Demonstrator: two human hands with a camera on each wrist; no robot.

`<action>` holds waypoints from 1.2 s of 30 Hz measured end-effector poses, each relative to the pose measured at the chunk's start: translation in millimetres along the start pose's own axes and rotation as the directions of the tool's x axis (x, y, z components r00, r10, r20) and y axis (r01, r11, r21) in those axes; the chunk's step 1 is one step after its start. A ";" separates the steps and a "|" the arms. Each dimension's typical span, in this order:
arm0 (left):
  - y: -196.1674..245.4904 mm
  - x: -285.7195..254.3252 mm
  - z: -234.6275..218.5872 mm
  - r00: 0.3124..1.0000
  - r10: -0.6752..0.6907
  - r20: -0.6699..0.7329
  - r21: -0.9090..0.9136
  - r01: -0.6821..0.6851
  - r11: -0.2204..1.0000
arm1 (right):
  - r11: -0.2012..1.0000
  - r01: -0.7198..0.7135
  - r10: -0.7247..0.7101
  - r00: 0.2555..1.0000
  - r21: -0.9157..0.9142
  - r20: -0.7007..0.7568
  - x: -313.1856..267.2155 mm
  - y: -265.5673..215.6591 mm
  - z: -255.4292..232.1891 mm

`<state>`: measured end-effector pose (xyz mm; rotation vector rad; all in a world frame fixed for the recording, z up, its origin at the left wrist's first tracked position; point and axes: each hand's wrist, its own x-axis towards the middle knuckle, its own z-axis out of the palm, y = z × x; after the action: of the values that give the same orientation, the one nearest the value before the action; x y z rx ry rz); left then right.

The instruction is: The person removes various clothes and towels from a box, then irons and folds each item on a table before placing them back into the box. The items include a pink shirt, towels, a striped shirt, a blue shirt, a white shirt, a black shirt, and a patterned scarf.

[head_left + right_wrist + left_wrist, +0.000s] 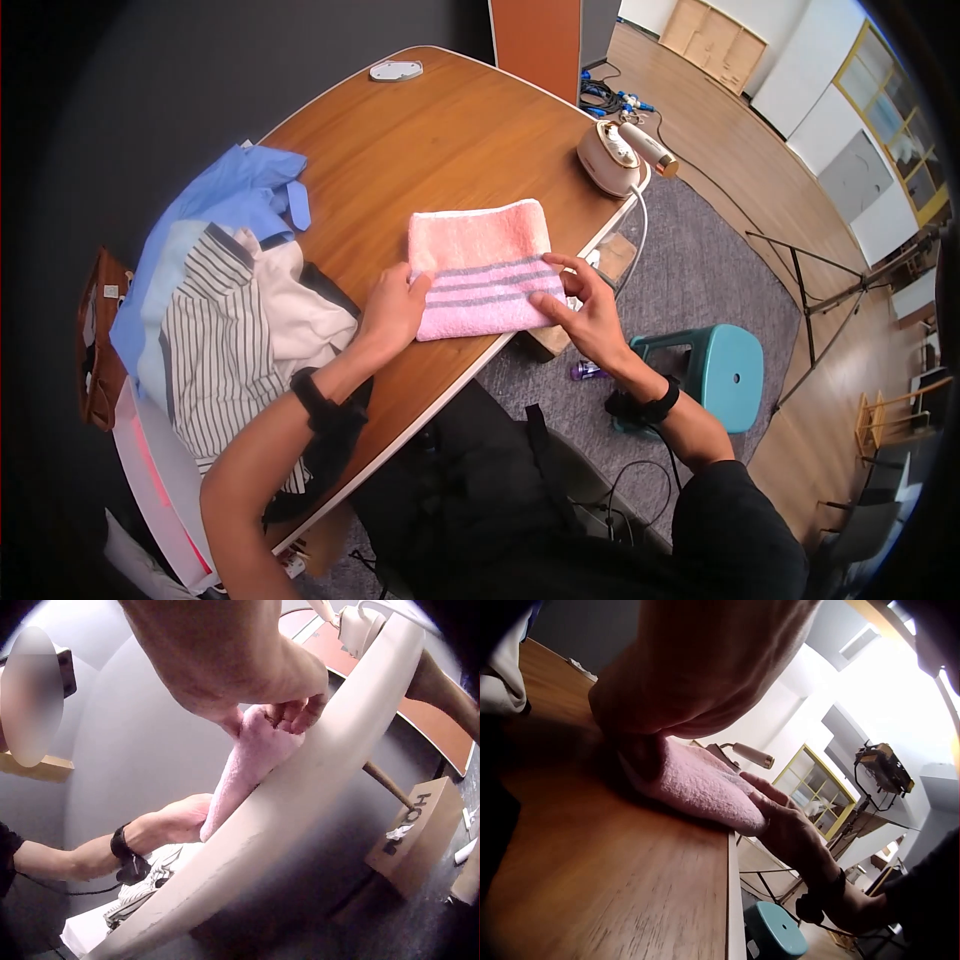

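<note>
A folded towel [480, 240], peach at the far part and pink with grey stripes nearer, lies at the front edge of the wooden table. My left hand [393, 308] holds its left side, thumb along the edge. On the right side, my right hand [590, 310] pinches the towel, its thumb on the striped top. From the right wrist, the pink towel [247, 761] shows bunched between thumb and curled fingers, over the pale table edge. The left wrist view has the left hand covering one end of the pink towel [705, 787].
Left on the table [400, 150] is a clothes pile with a blue garment [225, 200] and a striped one [215, 320]. A corded white appliance [610, 160] stands at the right corner. A teal stool [735, 380] and a cardboard box [416, 832] are on the floor.
</note>
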<state>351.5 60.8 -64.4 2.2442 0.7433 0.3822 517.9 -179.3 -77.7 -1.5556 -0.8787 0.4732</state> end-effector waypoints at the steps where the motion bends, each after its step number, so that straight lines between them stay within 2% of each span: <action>1: -1.5 -0.2 1.5 1.000 0.012 -0.010 0.017 -0.012 1.000 | 0.992 -0.035 0.037 0.999 0.123 -0.020 1.0 1.9 4.0; 2: -3.2 0.3 4.1 1.000 0.024 -0.015 0.021 -0.023 1.000 | 0.967 -0.067 0.077 0.996 0.244 -0.034 1.4 2.9 7.1; 5: 5.0 -0.7 5.4 0.999 0.033 -0.023 0.039 -0.032 0.999 | 0.919 -0.169 0.216 0.972 0.356 -0.095 0.5 -0.4 11.9; 7: 15.2 -2.6 0.6 1.000 0.013 -0.006 0.069 -0.012 0.998 | 0.983 -0.149 0.164 0.975 0.106 -0.149 -2.6 5.6 13.3; 9: 14.8 -2.6 -0.9 0.999 -0.035 0.017 0.059 0.034 0.998 | 0.982 -0.123 0.099 0.982 -0.145 -0.162 -5.2 1.2 9.6; 11: 26.8 -4.1 -9.1 0.999 -0.042 -0.003 0.066 0.042 0.997 | 0.888 0.078 -0.179 0.966 -0.452 -0.185 -0.4 -10.2 4.7; 13: 41.2 -2.3 -18.9 0.999 0.001 -0.050 0.096 0.003 0.995 | 0.676 0.260 -0.481 0.865 -0.690 -0.146 7.6 -29.0 -0.3; 14: 45.9 2.8 -18.2 0.987 0.133 -0.096 0.194 -0.112 0.975 | 0.677 0.283 -0.450 0.890 -0.679 -0.077 11.0 -39.9 -0.6; 16: 56.2 10.2 -10.0 0.909 0.390 -0.147 0.384 -0.311 0.869 | 0.567 0.391 -0.500 0.863 -0.725 0.074 26.2 -48.5 10.0; 17: 59.1 10.9 2.1 0.889 0.451 -0.081 0.424 -0.379 0.822 | 0.501 0.453 -0.525 0.837 -0.738 0.157 34.6 -51.7 16.9; 19: 56.6 18.5 32.4 0.825 0.562 0.052 0.492 -0.511 0.705 | 0.424 0.438 -0.443 0.864 -0.793 0.240 50.1 -37.6 24.9; 21: 40.9 14.8 56.7 0.834 0.551 0.022 0.523 -0.480 0.705 | 0.300 0.408 -0.396 0.876 -0.862 0.277 63.6 -7.6 26.6; 22: 40.1 11.1 61.9 0.840 0.543 0.008 0.533 -0.463 0.708 | 0.356 0.364 -0.315 0.914 -0.861 0.256 67.0 -2.3 25.2; 25: 33.3 14.9 60.6 0.874 0.474 0.105 0.457 -0.466 0.757 | 0.366 0.201 -0.240 0.964 -0.908 0.117 53.0 4.3 17.3; 27: 33.1 15.3 59.9 0.871 0.476 0.123 0.478 -0.472 0.741 | 0.424 0.191 -0.227 0.969 -0.885 0.101 48.8 8.4 17.8; 29: 34.9 20.5 60.4 0.863 0.484 0.144 0.489 -0.488 0.723 | 0.445 0.196 -0.257 0.963 -0.874 0.085 49.2 15.6 17.4; 33: 34.1 39.0 50.6 0.832 0.508 0.221 0.502 -0.544 0.672 | 0.464 0.124 -0.211 0.977 -0.877 0.026 56.0 20.4 21.4; 36: 28.6 62.7 49.2 0.839 0.489 0.240 0.534 -0.535 0.655 | 0.496 0.139 -0.187 0.981 -0.857 0.051 84.5 24.9 20.8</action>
<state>435.4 55.9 -74.7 3.0489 0.1496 0.3594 562.4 -101.4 -90.3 -2.3449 -1.3223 -0.2314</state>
